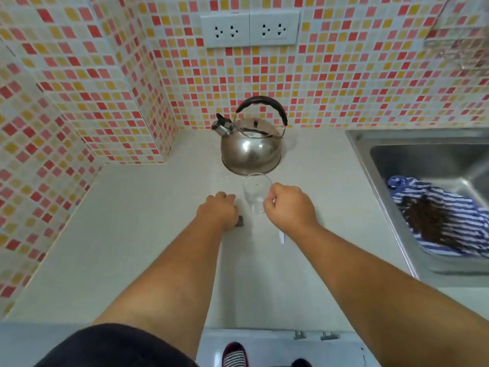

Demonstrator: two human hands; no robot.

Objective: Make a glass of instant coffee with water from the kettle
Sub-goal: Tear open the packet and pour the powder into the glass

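A steel kettle (251,147) with a black handle stands at the back of the counter, spout to the left. Just in front of it stands a clear glass (256,193), upright and with no coffee visible in it. My left hand (219,210) rests knuckles-up on the counter left of the glass, closed over a small dark packet (240,221) of which only one end shows. My right hand (288,207) is closed at the glass's right side, fingers against its wall. A thin white stick (281,236) pokes out beneath that wrist; its other end is hidden.
A steel sink (370,165) lies to the right with a blue-striped cloth (436,218) in it. Tiled walls close the counter (148,234) at the back and left, and a double socket (250,29) sits above the kettle.
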